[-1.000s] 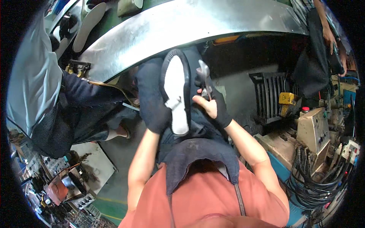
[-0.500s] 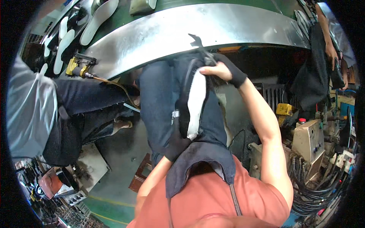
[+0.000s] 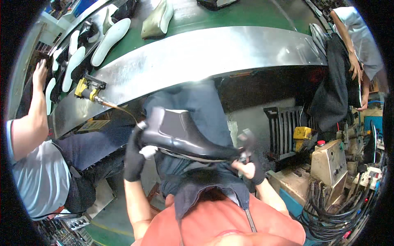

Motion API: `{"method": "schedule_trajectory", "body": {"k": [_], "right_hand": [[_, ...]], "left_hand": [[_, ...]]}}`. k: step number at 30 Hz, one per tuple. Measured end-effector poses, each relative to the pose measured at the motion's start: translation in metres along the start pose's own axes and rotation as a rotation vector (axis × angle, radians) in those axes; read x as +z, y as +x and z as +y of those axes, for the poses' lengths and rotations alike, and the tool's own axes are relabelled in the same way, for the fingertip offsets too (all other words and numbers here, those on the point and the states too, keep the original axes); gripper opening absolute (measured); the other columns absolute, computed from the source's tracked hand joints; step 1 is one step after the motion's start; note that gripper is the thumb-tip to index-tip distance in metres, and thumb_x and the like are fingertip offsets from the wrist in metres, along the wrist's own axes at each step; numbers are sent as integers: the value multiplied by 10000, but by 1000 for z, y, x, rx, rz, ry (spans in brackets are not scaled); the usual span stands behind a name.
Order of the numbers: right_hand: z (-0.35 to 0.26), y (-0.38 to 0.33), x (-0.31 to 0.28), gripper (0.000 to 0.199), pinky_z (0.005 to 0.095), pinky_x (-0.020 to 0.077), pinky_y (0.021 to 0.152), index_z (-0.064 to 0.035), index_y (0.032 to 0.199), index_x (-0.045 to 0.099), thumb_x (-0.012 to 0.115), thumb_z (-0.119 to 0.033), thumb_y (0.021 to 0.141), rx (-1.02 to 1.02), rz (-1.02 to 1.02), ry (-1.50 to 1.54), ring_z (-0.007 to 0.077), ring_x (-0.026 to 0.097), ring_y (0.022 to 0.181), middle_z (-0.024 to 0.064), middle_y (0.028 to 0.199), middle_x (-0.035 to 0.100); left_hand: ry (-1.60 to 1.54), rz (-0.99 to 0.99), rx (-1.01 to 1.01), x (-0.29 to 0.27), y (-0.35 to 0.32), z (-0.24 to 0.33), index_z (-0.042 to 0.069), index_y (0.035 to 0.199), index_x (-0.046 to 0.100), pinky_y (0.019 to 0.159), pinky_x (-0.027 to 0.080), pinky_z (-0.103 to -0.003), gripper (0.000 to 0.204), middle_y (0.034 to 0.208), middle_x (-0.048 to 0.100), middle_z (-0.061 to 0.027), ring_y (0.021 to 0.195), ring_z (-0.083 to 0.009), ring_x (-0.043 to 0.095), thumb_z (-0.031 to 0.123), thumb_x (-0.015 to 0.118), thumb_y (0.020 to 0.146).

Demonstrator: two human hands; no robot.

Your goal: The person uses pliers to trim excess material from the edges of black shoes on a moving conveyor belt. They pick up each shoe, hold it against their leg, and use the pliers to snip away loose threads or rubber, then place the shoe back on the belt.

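both hands grasp the black boot (image 3: 184,137): left hand (image 3: 134,153) at heel, right hand (image 3: 248,166) fingers at toe.

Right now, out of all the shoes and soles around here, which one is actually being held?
The dark ankle boot, gripped at its heel by the gloved left hand, toe by the right hand. The pale soles lie untouched on the green conveyor.

Steel counter edge (image 3: 197,57) just ahead

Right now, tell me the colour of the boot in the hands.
Black boot, glossy, with a paler sole edge; head view.
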State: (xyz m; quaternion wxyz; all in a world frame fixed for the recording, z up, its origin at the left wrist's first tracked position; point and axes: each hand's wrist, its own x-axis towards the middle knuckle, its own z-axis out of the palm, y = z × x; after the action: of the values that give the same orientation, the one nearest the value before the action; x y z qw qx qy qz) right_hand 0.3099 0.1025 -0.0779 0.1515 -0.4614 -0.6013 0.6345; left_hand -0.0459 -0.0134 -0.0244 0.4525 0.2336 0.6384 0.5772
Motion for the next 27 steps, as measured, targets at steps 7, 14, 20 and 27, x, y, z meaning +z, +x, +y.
{"method": "schedule_trajectory", "body": {"k": [7,14,20,27], "right_hand": [[28,23,12,340,337,473,755,-34,1020,628,671,-335,868,67,-207,-130,200,597,833,67,906,615],[-57,116,-5,411,302,451,844,-7,1118,608,463,-374,1002,23,-579,-214,118,549,936,65,1014,636],[-156,198,33,479,442,471,628,33,829,630,472,-405,945,-246,-935,-1133,368,608,638,232,702,614],[-130,168,48,375,470,501,562,-13,747,611,534,-332,928,-601,-634,-1205,384,622,615,212,664,597]], "left_hand": [[1012,186,294,74,50,-13,-30,1385,362,1027,415,-407,868,1346,480,-242,1209,-338,520,263,817,706],[181,98,109,78,29,-99,-65,1465,149,1135,263,-385,963,1505,261,-231,1408,-287,260,163,765,761],[178,149,181,97,28,-104,-45,1465,190,1080,335,-373,902,1453,344,-231,1341,-279,371,136,739,772],[522,204,280,84,27,-114,-68,1417,282,997,433,-378,781,1341,487,-275,1261,-330,495,231,701,831]]}}
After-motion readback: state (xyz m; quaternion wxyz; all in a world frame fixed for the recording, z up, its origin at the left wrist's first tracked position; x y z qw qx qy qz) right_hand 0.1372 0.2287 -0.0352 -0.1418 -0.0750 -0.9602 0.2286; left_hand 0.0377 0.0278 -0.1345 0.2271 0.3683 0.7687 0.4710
